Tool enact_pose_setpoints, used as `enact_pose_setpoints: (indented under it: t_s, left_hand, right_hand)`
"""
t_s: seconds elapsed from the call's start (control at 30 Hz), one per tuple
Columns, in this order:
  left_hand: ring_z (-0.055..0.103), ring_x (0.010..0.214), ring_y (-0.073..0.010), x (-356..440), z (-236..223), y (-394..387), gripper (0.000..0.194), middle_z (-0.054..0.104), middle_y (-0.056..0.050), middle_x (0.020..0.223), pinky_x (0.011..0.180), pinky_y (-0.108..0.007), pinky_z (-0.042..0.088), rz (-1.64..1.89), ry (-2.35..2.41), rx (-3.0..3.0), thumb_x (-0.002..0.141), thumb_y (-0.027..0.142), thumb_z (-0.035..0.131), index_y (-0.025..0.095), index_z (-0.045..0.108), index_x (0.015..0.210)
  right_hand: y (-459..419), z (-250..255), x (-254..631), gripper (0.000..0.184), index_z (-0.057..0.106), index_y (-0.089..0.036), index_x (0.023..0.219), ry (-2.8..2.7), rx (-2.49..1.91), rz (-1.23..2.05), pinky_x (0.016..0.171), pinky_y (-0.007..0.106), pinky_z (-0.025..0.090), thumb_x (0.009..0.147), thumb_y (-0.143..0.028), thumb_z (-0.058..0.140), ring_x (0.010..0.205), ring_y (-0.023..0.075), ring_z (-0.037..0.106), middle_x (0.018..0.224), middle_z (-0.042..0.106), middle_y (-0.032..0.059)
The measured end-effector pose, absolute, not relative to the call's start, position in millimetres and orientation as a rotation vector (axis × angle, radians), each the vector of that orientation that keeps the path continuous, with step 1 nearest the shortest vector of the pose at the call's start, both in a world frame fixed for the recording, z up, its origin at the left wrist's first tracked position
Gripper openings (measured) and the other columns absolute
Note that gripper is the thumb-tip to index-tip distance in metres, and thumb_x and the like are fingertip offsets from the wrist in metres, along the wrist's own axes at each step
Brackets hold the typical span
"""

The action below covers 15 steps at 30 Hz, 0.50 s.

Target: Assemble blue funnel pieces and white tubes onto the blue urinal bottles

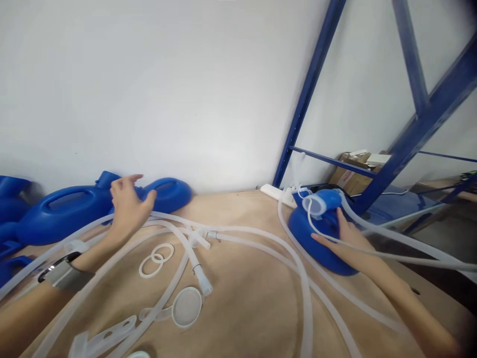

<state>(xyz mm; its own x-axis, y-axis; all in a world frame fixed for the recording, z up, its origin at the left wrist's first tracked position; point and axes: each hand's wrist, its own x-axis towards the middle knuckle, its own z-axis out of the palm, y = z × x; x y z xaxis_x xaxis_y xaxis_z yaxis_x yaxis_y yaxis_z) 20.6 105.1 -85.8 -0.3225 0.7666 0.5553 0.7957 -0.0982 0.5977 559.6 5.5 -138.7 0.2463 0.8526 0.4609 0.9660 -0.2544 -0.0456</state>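
My left hand (128,205) hovers with curved, parted fingers just in front of a blue plastic jug (70,206) lying on its side by the wall; it holds nothing. A watch (61,271) sits on that wrist. My right hand (345,238) grips another blue jug (316,233) at the right of the wooden table (253,278), fingers wrapped over its side. That jug has a translucent cap (315,204) at its neck, and clear tubing (391,243) runs over my hand.
Long translucent hoses (261,238) loop across the table. Two white rings (156,258), a round lid (186,307) and a hose connector (201,278) lie near the front. More blue jugs (11,199) sit at far left. Blue shelving frame (309,94) and a cardboard box (352,174) stand at right.
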Motion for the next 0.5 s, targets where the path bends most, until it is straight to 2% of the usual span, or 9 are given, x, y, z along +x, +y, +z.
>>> enact_pose_setpoints:
  t_s: [0.07, 0.13, 0.23, 0.37, 0.43, 0.5]
  left_hand:
    - [0.047, 0.136, -0.0345, 49.1, -83.4, 96.9, 0.035, 0.05, -0.014, 0.131, 0.119, -0.053, 0.038, -1.412, -1.851, -1.978, 0.089, 0.033, 0.062, 0.02, 0.062, 0.121]
    - [0.05, 0.13, -0.034, 77.5, -84.8, 85.8, 0.022, 0.054, -0.012, 0.126, 0.115, -0.054, 0.04, -1.335, -1.5, -2.188, 0.091, 0.032, 0.059, 0.021, 0.066, 0.109]
    - [0.053, 0.124, -0.0338, 117.7, -91.6, 66.9, 0.019, 0.057, -0.015, 0.13, 0.107, -0.055, 0.044, -1.13, -1.08, -2.485, 0.096, 0.027, 0.054, 0.02, 0.066, 0.108]
    - [0.056, 0.126, -0.0338, 167.3, -103.5, 50.2, 0.033, 0.059, -0.016, 0.135, 0.104, -0.054, 0.048, -0.848, -0.838, -2.891, 0.098, 0.025, 0.054, 0.022, 0.06, 0.13]
    - [0.058, 0.126, -0.0341, 190.4, -106.7, 47.8, 0.045, 0.061, -0.015, 0.136, 0.105, -0.054, 0.049, -0.758, -0.85, -3.049, 0.1, 0.032, 0.056, 0.025, 0.051, 0.144]
    - [0.06, 0.125, -0.0338, 210.3, -106.5, 48.7, 0.059, 0.061, -0.015, 0.138, 0.105, -0.053, 0.05, -0.848, -0.937, -3.135, 0.097, 0.042, 0.063, 0.025, 0.042, 0.15]
  right_hand:
    - [4.0, -137.3, 540.9, 0.098, 0.034, -0.001, 0.158, -1.714, -2.278, -0.469, 0.087, 0.055, 0.056, 0.092, -0.071, 0.052, 0.106, 0.0462, 0.07, 0.113, 0.072, 0.0272]
    - [-4.1, -134.5, 520.2, 0.096, 0.038, 0.003, 0.154, -1.758, -2.311, -0.482, 0.084, 0.056, 0.057, 0.094, -0.07, 0.047, 0.109, 0.0475, 0.068, 0.115, 0.071, 0.0302]
    - [-20.4, -130.1, 494.4, 0.086, 0.043, 0.0, 0.151, -1.874, -2.198, -0.593, 0.084, 0.054, 0.058, 0.1, -0.068, 0.037, 0.113, 0.0458, 0.067, 0.12, 0.071, 0.0312]
    - [-32.9, -115.9, 473.0, 0.073, 0.048, -0.013, 0.148, -1.949, -2.021, -0.577, 0.087, 0.051, 0.058, 0.1, -0.067, 0.043, 0.114, 0.0425, 0.069, 0.131, 0.069, 0.0255]
    - [-33.6, -104.5, 464.4, 0.062, 0.053, -0.019, 0.142, -2.057, -1.936, -0.437, 0.087, 0.049, 0.057, 0.099, -0.063, 0.05, 0.112, 0.0399, 0.07, 0.128, 0.072, 0.0209]
    - [-32.0, -94.2, 455.2, 0.05, 0.059, -0.021, 0.134, -2.137, -1.881, -0.273, 0.089, 0.047, 0.056, 0.099, -0.056, 0.056, 0.11, 0.0377, 0.071, 0.122, 0.074, 0.0174]
